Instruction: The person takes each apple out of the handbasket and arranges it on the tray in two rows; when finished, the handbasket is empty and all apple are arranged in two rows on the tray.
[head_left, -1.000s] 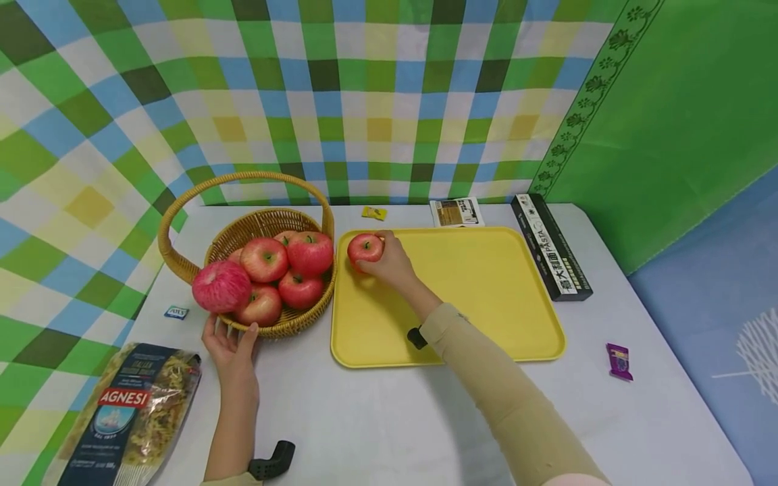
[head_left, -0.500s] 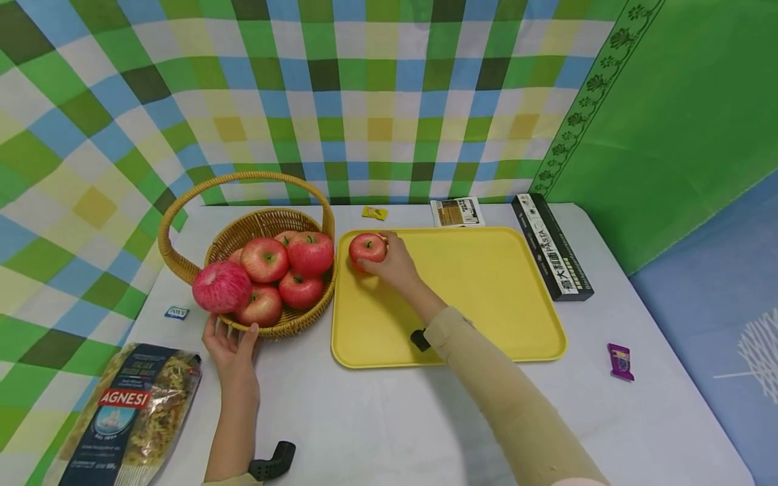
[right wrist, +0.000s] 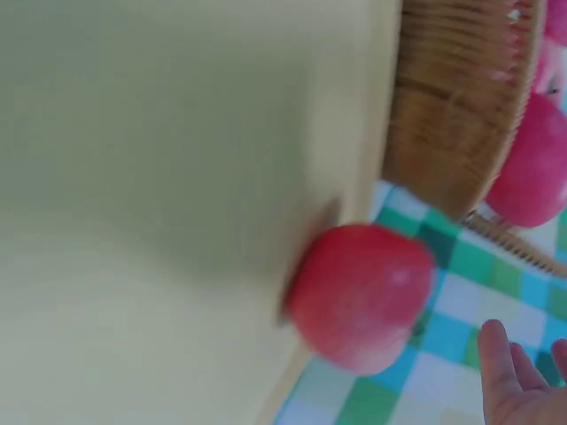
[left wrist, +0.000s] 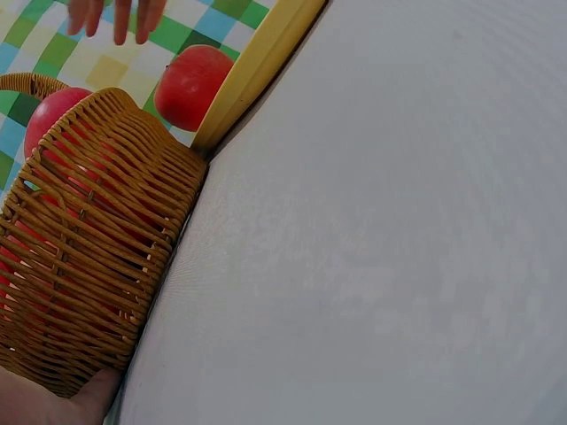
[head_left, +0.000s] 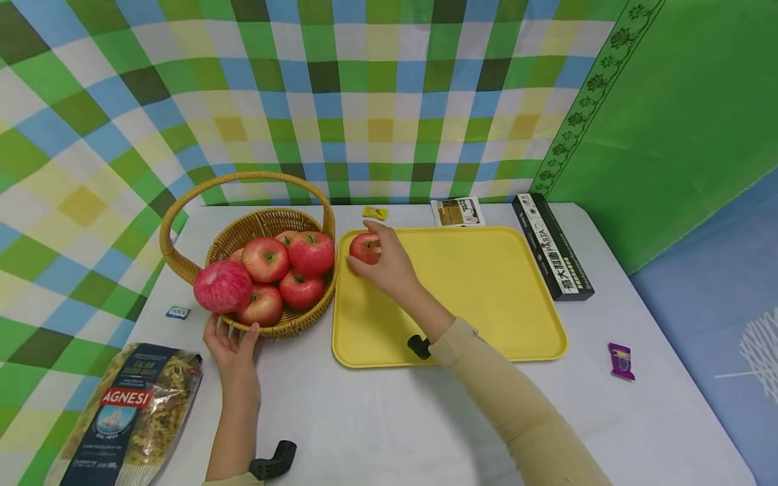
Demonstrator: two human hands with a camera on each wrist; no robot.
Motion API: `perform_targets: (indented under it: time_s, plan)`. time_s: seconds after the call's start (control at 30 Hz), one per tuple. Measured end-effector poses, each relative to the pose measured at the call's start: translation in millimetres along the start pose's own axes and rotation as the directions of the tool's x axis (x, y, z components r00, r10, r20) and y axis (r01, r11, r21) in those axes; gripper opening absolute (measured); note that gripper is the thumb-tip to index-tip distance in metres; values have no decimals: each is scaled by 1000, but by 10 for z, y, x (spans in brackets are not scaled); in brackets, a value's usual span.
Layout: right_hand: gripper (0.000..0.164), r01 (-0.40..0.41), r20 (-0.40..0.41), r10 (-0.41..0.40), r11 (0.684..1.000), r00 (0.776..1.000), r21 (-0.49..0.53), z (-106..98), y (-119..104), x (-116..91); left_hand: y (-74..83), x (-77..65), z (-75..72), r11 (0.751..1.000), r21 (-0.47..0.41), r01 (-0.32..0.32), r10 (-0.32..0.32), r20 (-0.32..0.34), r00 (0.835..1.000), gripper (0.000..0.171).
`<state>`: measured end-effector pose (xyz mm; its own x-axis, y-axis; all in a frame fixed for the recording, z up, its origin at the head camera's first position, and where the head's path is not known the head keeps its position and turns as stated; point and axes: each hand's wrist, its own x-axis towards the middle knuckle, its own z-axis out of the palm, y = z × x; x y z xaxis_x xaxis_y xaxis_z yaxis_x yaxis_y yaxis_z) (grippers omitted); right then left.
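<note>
A red apple [head_left: 362,249] sits in the far left corner of the yellow tray [head_left: 462,297]. Around it, but apart, my right hand [head_left: 394,266] has its thumb and fingers spread; the right wrist view shows a gap between this hand [right wrist: 523,390] and the apple [right wrist: 359,297]. To the left stands a wicker basket [head_left: 294,327] with a tall handle, heaped with several apples [head_left: 264,260]. My left hand [head_left: 234,354] holds the basket's near side, thumb up against the weave. In the left wrist view its thumb [left wrist: 93,396] presses low on the basket; the other fingers are hidden there.
A black pasta box [head_left: 552,246] lies along the tray's right side. Behind the tray are a printed packet [head_left: 458,212] and a yellow sachet [head_left: 375,213]. A pasta bag [head_left: 130,412] lies front left, a blue sachet [head_left: 177,312] above it. A purple sachet [head_left: 620,361] lies right.
My right hand has let go of the apple, its fingers spreading and lifting slightly. The apple stays in the tray's corner. My left hand keeps its place at the basket.
</note>
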<state>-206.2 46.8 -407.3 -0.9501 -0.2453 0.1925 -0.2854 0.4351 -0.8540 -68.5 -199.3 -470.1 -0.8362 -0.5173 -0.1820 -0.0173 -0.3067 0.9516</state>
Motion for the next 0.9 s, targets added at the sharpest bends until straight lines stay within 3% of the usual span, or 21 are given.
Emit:
perform_targets:
  time_s: [0.2, 0.4, 0.9]
  plan:
    - [76, 9, 63, -10, 1000, 998, 9, 109, -220, -23, 5, -8, 7, 1000, 7, 6, -6, -3, 1000, 79]
    - [78, 7, 99, -6, 1000, 995, -4, 265, -286, 17, 9, -10, 10, 1000, 18, 4, -4, -11, 1000, 78]
    - [84, -6, 106, 24, 985, 994, -171, 476, -343, 124, 3, -10, -3, 999, 37, -19, 19, -5, 1000, 77]
